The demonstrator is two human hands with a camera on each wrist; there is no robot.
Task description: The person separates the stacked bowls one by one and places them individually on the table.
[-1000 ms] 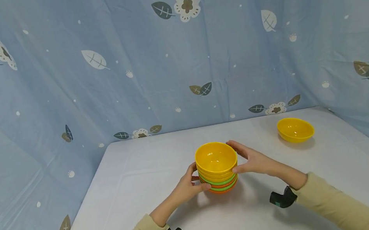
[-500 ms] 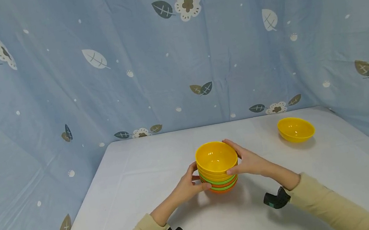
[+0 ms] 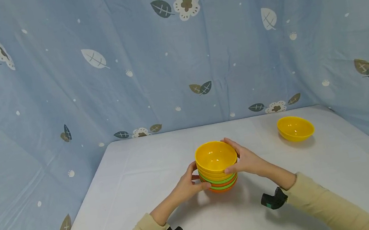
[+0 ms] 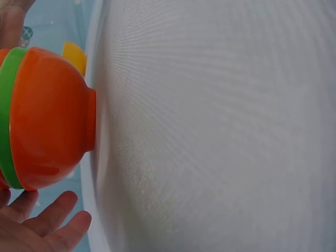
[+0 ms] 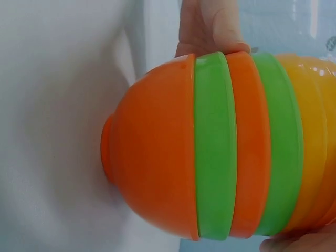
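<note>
A stack of nested bowls (image 3: 216, 161) stands upright mid-table, yellow ones on top, green and orange alternating below. The left hand (image 3: 186, 188) grips its lower left side, thumb at the front. Around the upper right, near the top yellow rims, the right hand (image 3: 249, 162) holds with its thumb in front and fingers behind. In the right wrist view, the bottom orange bowl (image 5: 152, 147) shows its foot near the white surface. The left wrist view shows the orange bowl (image 4: 50, 118) with fingertips (image 4: 65, 202) beside it.
Another yellow bowl (image 3: 295, 129) sits alone at the table's back right. The white-covered table (image 3: 140, 156) ends at a blue patterned curtain (image 3: 148, 57) behind and at both sides. A black wrist camera is on each forearm.
The right hand has moved slightly left, its thumb farther across the front of the upper yellow bowls. The left hand, the stack and the lone bowl look unmoved.
</note>
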